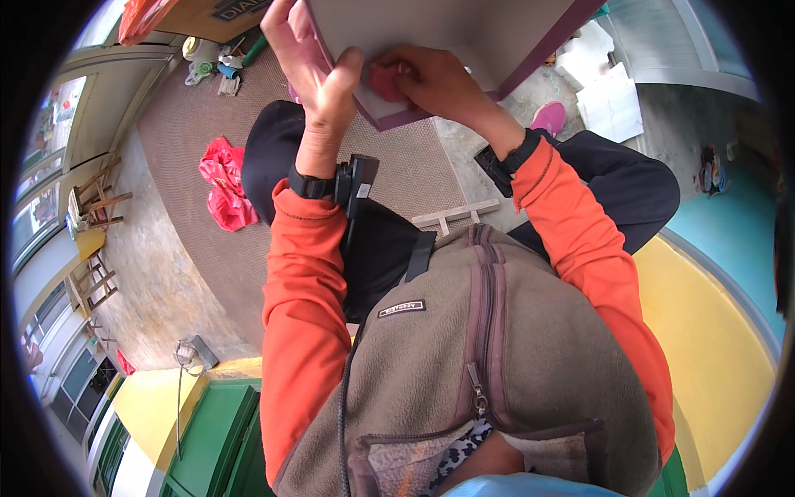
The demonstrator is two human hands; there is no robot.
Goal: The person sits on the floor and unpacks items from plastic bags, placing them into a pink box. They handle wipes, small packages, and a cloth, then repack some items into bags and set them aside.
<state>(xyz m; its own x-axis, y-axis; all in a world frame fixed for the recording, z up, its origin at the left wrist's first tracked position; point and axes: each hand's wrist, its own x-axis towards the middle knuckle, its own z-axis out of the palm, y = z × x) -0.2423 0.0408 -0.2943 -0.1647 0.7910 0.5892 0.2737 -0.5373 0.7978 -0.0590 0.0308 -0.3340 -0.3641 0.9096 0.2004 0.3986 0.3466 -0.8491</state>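
An open box or case (407, 117) with purple edges and a pale grey inside stands tilted at the top centre, in front of my chest. My left hand (323, 74) grips its left wall, the thumb on the inner side and the fingers outside. Inside the box, my right hand (435, 77) holds a crumpled pink-red cloth or wad (386, 82) against the pale inner face. The fingertips of my right hand are partly hidden by the wad. Both wrists wear black straps with dark devices.
A red plastic bag (227, 183) lies on the brown mat (186, 130) at the left. White foam blocks (612, 102) lie at the upper right. A cardboard box (211, 22) is at the top left, with small odds and ends below it. A wooden piece (456, 213) lies between my legs.
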